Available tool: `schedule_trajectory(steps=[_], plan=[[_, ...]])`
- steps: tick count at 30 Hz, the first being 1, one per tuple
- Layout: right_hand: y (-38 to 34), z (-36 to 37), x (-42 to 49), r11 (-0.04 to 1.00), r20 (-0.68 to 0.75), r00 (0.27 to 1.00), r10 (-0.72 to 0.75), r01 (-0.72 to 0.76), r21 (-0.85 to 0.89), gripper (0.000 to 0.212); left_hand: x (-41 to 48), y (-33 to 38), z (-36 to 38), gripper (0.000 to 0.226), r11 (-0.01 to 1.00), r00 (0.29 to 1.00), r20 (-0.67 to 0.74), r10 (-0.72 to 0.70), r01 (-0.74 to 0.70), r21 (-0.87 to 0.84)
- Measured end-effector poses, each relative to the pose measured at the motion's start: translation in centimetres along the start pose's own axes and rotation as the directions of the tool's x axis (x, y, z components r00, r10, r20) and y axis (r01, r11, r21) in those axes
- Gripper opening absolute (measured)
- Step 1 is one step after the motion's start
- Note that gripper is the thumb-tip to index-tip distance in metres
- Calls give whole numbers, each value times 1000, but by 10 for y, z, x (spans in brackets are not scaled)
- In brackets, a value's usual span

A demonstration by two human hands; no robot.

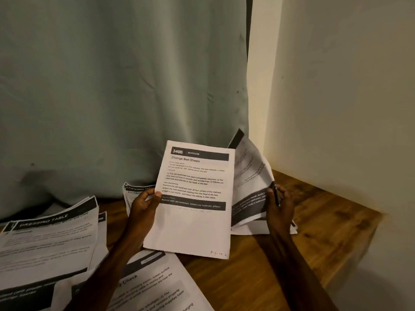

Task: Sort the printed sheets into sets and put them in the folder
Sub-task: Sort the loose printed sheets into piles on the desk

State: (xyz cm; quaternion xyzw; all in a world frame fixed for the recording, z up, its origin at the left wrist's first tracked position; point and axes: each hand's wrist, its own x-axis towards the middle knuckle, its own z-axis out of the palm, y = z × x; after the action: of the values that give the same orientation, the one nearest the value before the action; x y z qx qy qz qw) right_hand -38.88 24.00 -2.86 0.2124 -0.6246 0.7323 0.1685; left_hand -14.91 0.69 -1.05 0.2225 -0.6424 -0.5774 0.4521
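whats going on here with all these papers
A person is going through printed sheets at a wooden table. Their left hand holds up a sheet headed "Change Bed Sheets", pinched at its left edge. Their right hand grips a second, curled sheet together with a dark pen-like object. More sheets lie loose on the table: a "Dressing Table" pile at the left and another sheet nearest the camera. No folder is in view.
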Motion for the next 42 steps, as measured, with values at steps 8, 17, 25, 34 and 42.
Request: schedule_trajectory(steps=[8, 17, 25, 34, 42], plan=[[-4, -3, 3, 904, 129, 967, 218, -250, 346, 21, 3, 6, -8, 28, 999, 994, -107, -38, 33, -43], [-14, 0, -5, 885, 198, 941, 274, -327, 331, 26, -1, 13, -7, 26, 996, 993, -106, -46, 37, -84], [-38, 22, -41, 792, 435, 827, 356, -514, 330, 53, -12, 39, -11, 26, 977, 983, -50, -178, 171, -124], [-130, 36, -99, 828, 560, 764, 319, -512, 227, 36, -39, 86, -42, 52, 954, 946, 142, -292, 299, -29], [-199, 62, -152, 843, 727, 650, 221, -502, 192, 7, -72, 149, -133, 48, 920, 910, 213, -356, 381, -94]])
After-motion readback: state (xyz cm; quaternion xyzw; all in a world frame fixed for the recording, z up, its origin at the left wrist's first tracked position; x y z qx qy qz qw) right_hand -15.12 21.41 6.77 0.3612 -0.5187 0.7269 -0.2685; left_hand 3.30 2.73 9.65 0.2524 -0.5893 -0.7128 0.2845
